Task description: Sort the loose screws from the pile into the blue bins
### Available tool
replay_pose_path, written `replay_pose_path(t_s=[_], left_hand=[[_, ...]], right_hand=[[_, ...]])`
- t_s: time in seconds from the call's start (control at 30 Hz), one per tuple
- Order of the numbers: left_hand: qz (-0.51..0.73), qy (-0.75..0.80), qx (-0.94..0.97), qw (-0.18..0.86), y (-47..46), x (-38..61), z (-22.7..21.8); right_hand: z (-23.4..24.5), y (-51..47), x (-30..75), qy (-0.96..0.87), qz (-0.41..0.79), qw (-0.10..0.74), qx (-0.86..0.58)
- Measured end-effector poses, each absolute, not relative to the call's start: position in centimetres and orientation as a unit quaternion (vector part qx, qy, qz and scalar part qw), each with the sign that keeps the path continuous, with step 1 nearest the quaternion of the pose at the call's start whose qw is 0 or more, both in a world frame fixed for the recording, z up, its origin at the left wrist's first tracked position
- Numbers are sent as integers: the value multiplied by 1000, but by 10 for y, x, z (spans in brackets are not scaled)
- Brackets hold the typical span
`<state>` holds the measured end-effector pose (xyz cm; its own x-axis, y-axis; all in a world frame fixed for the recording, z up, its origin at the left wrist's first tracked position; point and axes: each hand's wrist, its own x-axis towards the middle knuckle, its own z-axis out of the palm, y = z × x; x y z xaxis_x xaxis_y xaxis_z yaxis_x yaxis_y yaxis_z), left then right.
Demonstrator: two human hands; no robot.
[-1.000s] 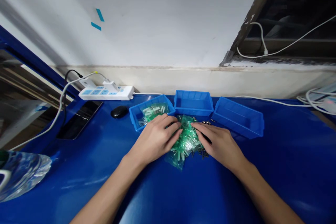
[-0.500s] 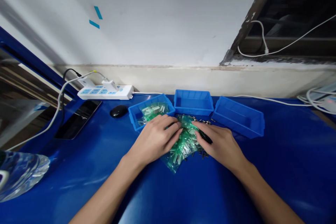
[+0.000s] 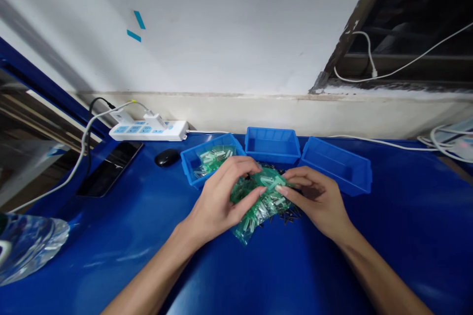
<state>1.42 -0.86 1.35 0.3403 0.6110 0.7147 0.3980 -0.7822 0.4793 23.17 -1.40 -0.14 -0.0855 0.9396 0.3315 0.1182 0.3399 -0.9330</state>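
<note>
Both my hands meet over a pile of green-tinted clear plastic bags (image 3: 246, 229) with small white and metal pieces inside. One small green bag (image 3: 271, 177) is raised between them. My right hand (image 3: 320, 197) pinches its right side between thumb and fingers. My left hand (image 3: 219, 197) has its thumb and fingertips at the bag's left edge, with a gap between thumb and forefinger. Small dark metal pins (image 3: 290, 215) lie loose under and beside the pile. Behind my left hand, a blue bin (image 3: 188, 165) holds similar green bags (image 3: 216, 156).
Two more blue bins, one in the middle (image 3: 272, 145) and one at right (image 3: 338, 162), stand near the wall. A black mouse (image 3: 167, 157), a phone (image 3: 110, 170), a power strip (image 3: 150, 130) with cables and a large water bottle (image 3: 35, 246) are at left.
The small green bag has been lifted slightly and turned between my hands. My left thumb and fingers have spread wider, and the right fingers have shifted onto the bag's right side.
</note>
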Motion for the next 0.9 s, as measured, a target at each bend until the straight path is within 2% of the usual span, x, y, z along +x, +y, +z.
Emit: replay_pose_path(t_s=[0.37, 0.43, 0.53, 0.63, 0.77, 0.9], left_hand=[[485, 300, 809, 142, -6, 9, 18], [484, 304, 815, 92, -5, 4, 18], [466, 354, 810, -47, 3, -7, 14], [399, 434, 795, -145, 13, -17, 8], [272, 503, 815, -96, 19, -21, 3], [267, 507, 818, -52, 16, -16, 6]], right_hand=[[-5, -15, 227, -618, 454, 491, -414], [-8, -15, 227, -629, 420, 506, -414], [-11, -14, 228, -653, 360, 516, -421], [-13, -14, 229, -664, 337, 515, -425], [-11, -15, 228, -679, 322, 498, -433], [-7, -18, 225, -724, 266, 454, -447]])
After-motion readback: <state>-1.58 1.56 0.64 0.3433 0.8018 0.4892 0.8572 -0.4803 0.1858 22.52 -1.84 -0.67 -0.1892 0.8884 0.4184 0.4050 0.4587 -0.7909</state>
